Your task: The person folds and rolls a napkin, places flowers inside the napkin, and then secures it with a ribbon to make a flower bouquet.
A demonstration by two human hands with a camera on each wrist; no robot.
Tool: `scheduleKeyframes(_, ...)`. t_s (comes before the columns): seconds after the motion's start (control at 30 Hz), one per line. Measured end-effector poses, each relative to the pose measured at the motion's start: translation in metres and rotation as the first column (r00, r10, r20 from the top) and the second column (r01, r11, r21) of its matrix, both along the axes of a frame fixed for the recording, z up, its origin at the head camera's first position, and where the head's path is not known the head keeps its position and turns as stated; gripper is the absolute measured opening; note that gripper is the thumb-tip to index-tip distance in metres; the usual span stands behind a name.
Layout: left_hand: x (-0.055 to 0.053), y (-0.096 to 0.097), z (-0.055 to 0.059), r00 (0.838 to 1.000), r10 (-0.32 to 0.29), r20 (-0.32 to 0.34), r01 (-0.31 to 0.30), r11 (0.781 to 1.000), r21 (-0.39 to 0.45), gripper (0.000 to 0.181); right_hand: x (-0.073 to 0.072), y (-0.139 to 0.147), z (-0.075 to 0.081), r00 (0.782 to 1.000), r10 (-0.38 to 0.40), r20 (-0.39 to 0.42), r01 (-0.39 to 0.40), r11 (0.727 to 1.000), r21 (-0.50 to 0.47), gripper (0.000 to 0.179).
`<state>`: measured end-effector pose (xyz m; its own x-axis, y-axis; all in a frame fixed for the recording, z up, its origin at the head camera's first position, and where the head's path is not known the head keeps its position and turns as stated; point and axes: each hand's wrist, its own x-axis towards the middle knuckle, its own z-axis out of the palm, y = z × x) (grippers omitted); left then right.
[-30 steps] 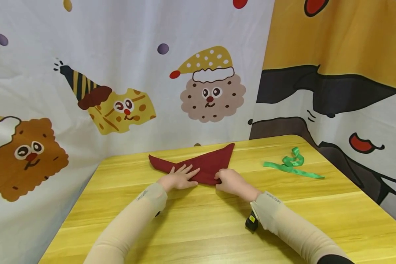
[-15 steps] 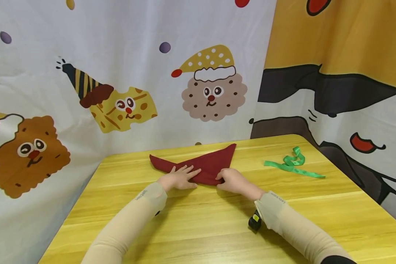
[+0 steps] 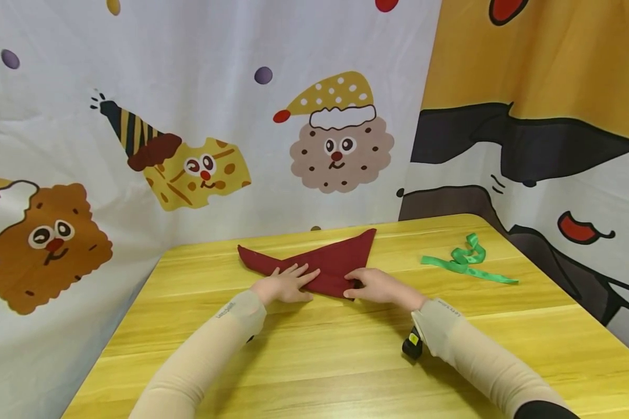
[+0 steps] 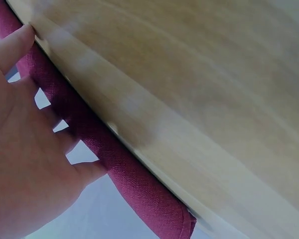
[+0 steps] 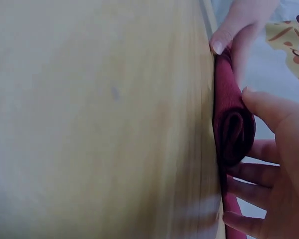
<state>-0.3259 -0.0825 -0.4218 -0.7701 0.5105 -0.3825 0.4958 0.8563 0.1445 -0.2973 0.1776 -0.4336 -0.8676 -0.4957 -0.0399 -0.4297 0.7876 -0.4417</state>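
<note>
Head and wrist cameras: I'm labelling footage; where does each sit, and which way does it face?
Head: worn on the head, facing forward and down at the red cloth, table and curtain; both sleeves, the left grip and the right grip show.
Left wrist: worn palm-side, facing the cloth's edge; the left grip shows.
Right wrist: worn palm-side, facing the cloth's rolled end; the right grip and part of the left grip show.
Head and right wrist share both grips, the cloth and the cheese picture.
</note>
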Motion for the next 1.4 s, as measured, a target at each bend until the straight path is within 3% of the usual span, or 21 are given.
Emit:
scheduleKeyframes(0.1,0.000,0.000,0.000,1.000,-0.003,-0.002,0.003,1.000,0.002,0.071,0.002,-0.002,-0.001,0.996,0.030,-0.081,-0.027,0.999,0.028,0.050)
scheduleKeyframes(0.23,0.000,0.002,0.001,1.000,-0.005,-0.002,0.005,1.000,-0.002,0.071,0.004,-0.007,-0.003,0.971,0.084,-0.226,-0.073,0.996,0.056,0.042)
scheduleKeyframes(0.37,0.002,0.004,0.005,1.000,-0.004,0.003,0.004,1.000,0.000,0.071,0.006,-0.012,-0.003,0.959,0.096,-0.268,-0.075,0.993,0.088,0.037)
scheduleKeyframes(0.53,0.003,0.004,0.006,1.000,-0.007,-0.006,0.007,1.000,-0.008,0.070,0.010,-0.016,-0.002,0.964,0.077,-0.253,-0.038,0.987,0.155,0.038)
scheduleKeyframes(0.67,0.003,0.003,0.007,1.000,-0.005,-0.010,0.005,1.000,-0.012,0.070,0.011,-0.019,-0.002,0.961,0.083,-0.265,-0.047,0.989,0.139,0.031)
scheduleKeyframes(0.87,0.000,0.002,0.007,0.999,-0.027,-0.045,0.027,1.000,-0.001,0.068,0.009,-0.017,-0.005,0.961,0.039,-0.275,-0.036,0.999,0.019,0.019)
scheduleKeyframes(1.1,-0.004,0.002,0.003,0.987,-0.075,-0.142,0.077,0.997,0.013,0.063,0.007,-0.010,-0.006,0.971,-0.015,-0.239,-0.011,0.994,-0.107,0.012)
scheduleKeyframes(1.33,-0.006,0.001,0.004,0.956,-0.128,-0.263,0.156,0.984,0.089,0.045,0.006,-0.005,-0.006,0.994,-0.039,-0.106,0.012,0.968,-0.251,0.009)
scheduleKeyframes(1.4,-0.006,0.001,0.004,0.956,-0.128,-0.266,0.163,0.980,0.113,0.040,0.006,-0.003,-0.006,0.997,-0.045,-0.059,0.026,0.952,-0.304,0.009)
